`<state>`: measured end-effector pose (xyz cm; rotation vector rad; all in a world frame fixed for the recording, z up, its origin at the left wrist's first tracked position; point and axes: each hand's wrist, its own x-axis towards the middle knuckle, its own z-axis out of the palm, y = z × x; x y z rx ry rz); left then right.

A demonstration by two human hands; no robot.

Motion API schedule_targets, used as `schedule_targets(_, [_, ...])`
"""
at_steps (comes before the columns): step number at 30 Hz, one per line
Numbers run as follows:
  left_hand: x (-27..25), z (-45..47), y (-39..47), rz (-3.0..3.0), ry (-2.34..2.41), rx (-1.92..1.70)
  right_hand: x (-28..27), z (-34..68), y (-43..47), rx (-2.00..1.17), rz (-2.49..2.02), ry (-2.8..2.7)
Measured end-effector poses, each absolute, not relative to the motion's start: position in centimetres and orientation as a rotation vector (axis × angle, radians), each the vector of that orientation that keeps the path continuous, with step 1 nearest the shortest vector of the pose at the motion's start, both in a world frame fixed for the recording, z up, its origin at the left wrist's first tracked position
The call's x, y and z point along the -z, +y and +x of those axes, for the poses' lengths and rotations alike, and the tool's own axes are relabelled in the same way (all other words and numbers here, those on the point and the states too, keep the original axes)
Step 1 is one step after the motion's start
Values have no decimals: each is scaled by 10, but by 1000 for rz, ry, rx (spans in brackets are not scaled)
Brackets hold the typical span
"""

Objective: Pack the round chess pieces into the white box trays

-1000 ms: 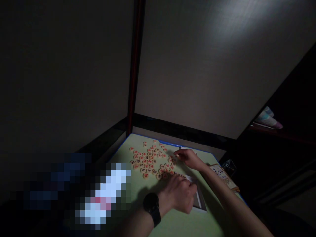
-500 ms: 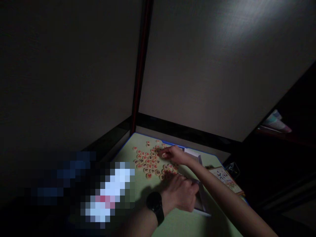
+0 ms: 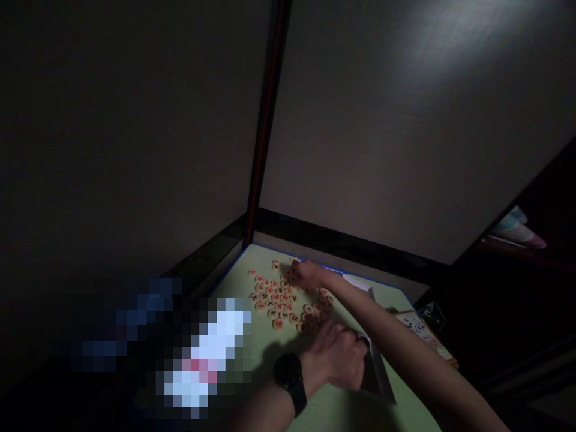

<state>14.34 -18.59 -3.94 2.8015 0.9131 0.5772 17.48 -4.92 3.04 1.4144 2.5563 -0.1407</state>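
Many round Chinese chess pieces (image 3: 274,294) with red and black characters lie spread on a pale green table (image 3: 256,354). At the far side of the spread, my right hand (image 3: 310,274) bends its fingers down onto the pieces; its fingertips are dim, so what they hold does not show. My left hand (image 3: 339,358), with a black watch (image 3: 289,375) on the wrist, is closed beside the near pieces, over the edge of a shallow open box (image 3: 382,375). What lies inside its curled fingers is hidden. My right forearm crosses above the box and covers part of it.
A framed board with printed characters (image 3: 425,336) lies at the table's right edge, a dark wire-like holder (image 3: 432,315) behind it. Walls (image 3: 351,150) meet in a corner behind the table. A bright blurred patch (image 3: 211,354) is at the left. The room is dark.
My right hand has moved slightly left and its fingers have dipped down onto the far pieces. The left hand stays by the box. The whole view has shifted slightly.
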Motion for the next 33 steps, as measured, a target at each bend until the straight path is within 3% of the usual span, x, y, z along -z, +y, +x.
schedule_targets(10, [38,143,-187,2802,916,-574,-36,189,-82,250,1084,2596])
schedule_targets(17, [32,145,-188,2825,934,-395,-31,175,-116,38,1058,2545])
schedule_targets(26, [26,141,-189,2902,939,-471,-20,172,-112,51,913,2599])
schedule_targets(33, [29,139,-188,2767,1009,-589,-48,204,-115,176,1250,2736])
